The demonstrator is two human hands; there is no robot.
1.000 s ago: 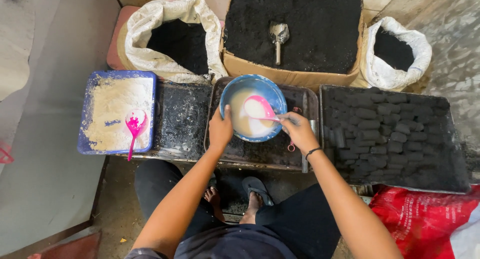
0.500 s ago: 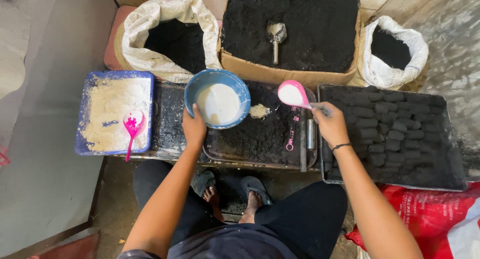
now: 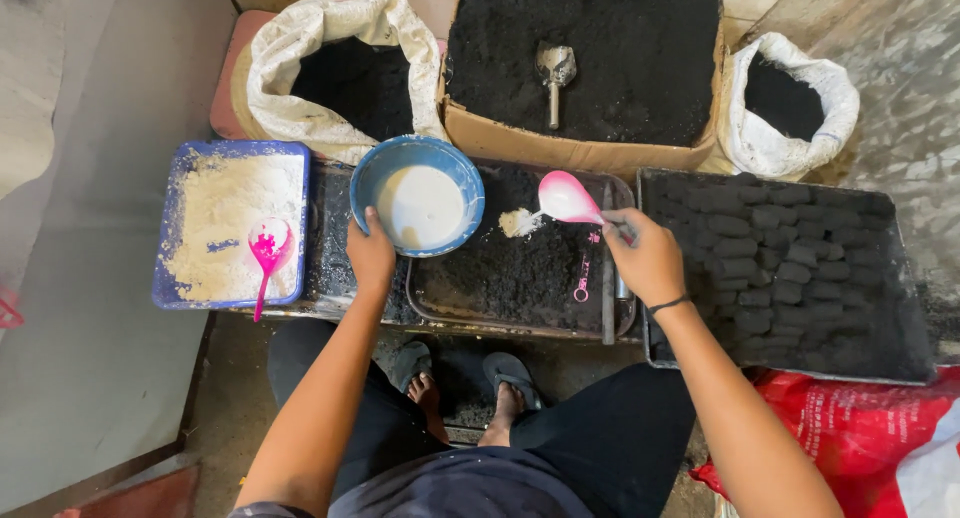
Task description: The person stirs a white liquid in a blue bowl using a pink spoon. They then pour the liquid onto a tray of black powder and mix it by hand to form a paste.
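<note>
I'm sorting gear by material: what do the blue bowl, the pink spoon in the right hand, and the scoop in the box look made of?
Blue bowl: likely plastic; glossy, even colour.
Pink spoon: plastic; bright, smooth, thin.
Scoop: looks like metal; dull grey sheen.

Two sacks [image 3: 340, 68] [image 3: 790, 103], two pink spoons [image 3: 268, 253] [image 3: 568, 200], one bowl [image 3: 417, 206].

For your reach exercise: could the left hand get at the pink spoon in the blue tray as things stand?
Probably yes. The left hand only rests on the bowl rim, and the spoon lies uncovered in the tray just beside it.
</note>
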